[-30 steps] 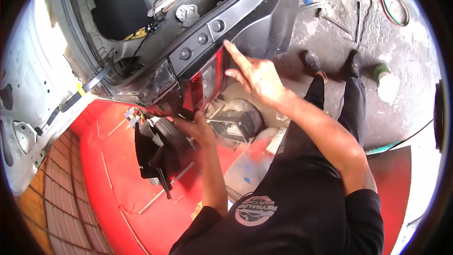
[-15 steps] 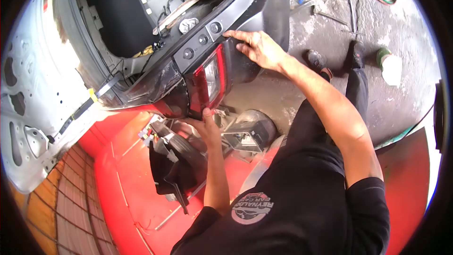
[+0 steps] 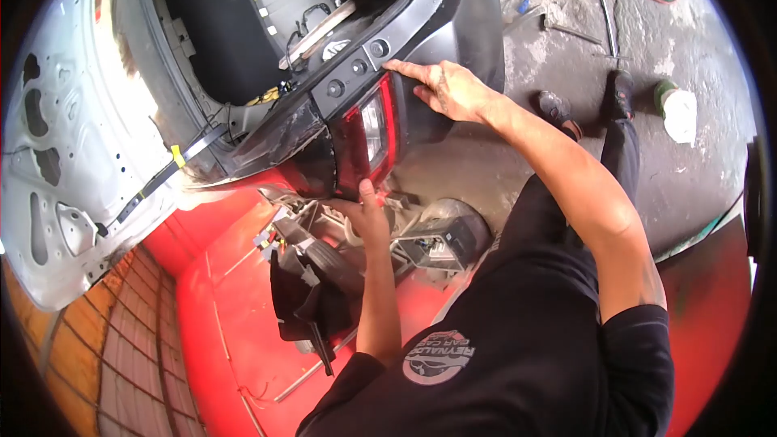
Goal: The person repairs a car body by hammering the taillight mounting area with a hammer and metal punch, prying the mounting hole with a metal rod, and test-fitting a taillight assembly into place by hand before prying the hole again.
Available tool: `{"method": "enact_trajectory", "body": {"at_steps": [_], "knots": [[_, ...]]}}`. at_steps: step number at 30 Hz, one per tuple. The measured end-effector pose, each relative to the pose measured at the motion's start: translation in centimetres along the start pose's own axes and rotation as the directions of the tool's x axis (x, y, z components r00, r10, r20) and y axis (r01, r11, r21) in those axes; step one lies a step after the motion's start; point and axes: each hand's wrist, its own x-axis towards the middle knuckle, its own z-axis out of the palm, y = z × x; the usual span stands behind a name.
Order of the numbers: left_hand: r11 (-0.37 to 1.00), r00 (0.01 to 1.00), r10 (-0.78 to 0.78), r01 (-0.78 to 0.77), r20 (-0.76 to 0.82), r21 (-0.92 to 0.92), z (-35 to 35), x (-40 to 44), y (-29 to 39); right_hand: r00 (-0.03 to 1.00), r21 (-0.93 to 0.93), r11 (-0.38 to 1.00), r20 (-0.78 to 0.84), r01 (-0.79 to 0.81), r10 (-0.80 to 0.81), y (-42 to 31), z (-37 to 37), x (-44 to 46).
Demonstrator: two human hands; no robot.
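Observation:
A red and clear tail light point(image 3: 374, 131) sits at the rear corner of a dark car body. My left hand point(image 3: 368, 212) is at its lower end, the thumb pressed on the lens edge and the fingers reaching underneath, partly hidden. My right hand point(image 3: 453, 91) is at the upper end. Its index finger stretches out to the corner between the light and the body panel, with the thumb apart and the other fingers partly curled. Alongside the light runs a grey panel strip point(image 3: 346, 78) with several round dark fittings. A dark bumper section point(image 3: 479, 24) curves away beyond my right hand.
The open cargo area point(image 3: 214, 28) holds wiring and loose pieces. A bare metal door panel point(image 3: 73, 154) is at left. Loose black trim point(image 3: 303, 299) and a grey box-shaped part point(image 3: 441, 239) lie near a red surface point(image 3: 218, 332). Tools such as a hammer point(image 3: 571, 31) lie on the concrete.
The view has shifted slightly, so the car appears a little farther right. Both hands stay at the tail light; my right fingertip sits slightly lower against the panel corner.

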Motion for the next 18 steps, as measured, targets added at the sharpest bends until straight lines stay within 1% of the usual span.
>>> {"method": "enact_trajectory", "body": {"at_steps": [1, 2, 4, 5, 6, 7, 9, 10, 13, 16, 17, 18], "knots": [[1.000, 1.000, -0.005, 0.005, -0.004, 0.001, 0.0, 0.0, 0.0, 1.000, -0.041, 0.999, 0.002, -0.010, 0.010, -0.6, -0.3, -0.2], [1.000, 1.000, -0.011, 0.011, -0.006, 0.003, 0.1, -0.1, -0.1, 0.992, 0.002, 1.000, -0.123, 0.001, 0.000, 0.1, 0.3, -0.2], [1.000, 1.000, -0.004, 0.004, -0.013, 0.001, 0.1, 0.0, -0.4, 0.930, 0.084, 0.996, -0.367, 0.040, -0.006, 2.5, 1.7, -0.5], [1.000, 1.000, 0.006, -0.006, -0.017, -0.002, 0.1, 0.0, -0.9, 0.915, 0.149, 0.977, -0.352, -0.153, 0.197, 2.2, 0.4, -1.1], [1.000, 1.000, 0.017, -0.017, -0.021, -0.004, 0.1, 0.0, -1.1, 0.853, 0.272, 0.945, -0.433, -0.183, 0.290, 2.4, -0.3, -2.0], [1.000, 1.000, 0.006, -0.006, -0.030, -0.026, 0.1, -0.2, -0.1, 0.815, 0.317, 0.927, -0.471, -0.202, 0.339, 4.4, -0.1, -2.7], [0.998, 0.999, -0.016, 0.013, -0.049, -0.068, 0.2, -0.6, 2.4, 0.779, 0.433, 0.846, -0.395, -0.310, 0.487, 6.2, -0.5, -4.9], [0.998, 0.999, 0.000, -0.003, -0.048, -0.062, 0.0, -0.5, 2.4, 0.783, 0.482, 0.822, -0.367, -0.303, 0.503, 7.6, -0.2, -5.9], [0.999, 0.998, 0.017, -0.018, -0.054, -0.032, -0.4, -0.7, 2.6, 0.792, 0.627, 0.693, -0.192, -0.356, 0.580, 6.9, -0.5, -9.0], [1.000, 0.996, 0.006, -0.003, -0.086, 0.028, -0.8, -1.4, 3.0, 0.831, 0.557, 0.746, -0.168, -0.364, 0.531, 8.4, 1.2, -11.9], [0.982, 0.981, 0.109, -0.081, -0.164, 0.169, -0.6, -1.8, 4.0, 0.845, 0.486, 0.785, -0.156, -0.385, 0.512, 8.5, 1.3, -12.7], [0.967, 0.969, 0.195, -0.164, -0.151, 0.195, -0.8, -2.0, 5.2, 0.831, 0.488, 0.765, -0.131, -0.420, 0.540, 8.9, 1.4, -13.4]]}}
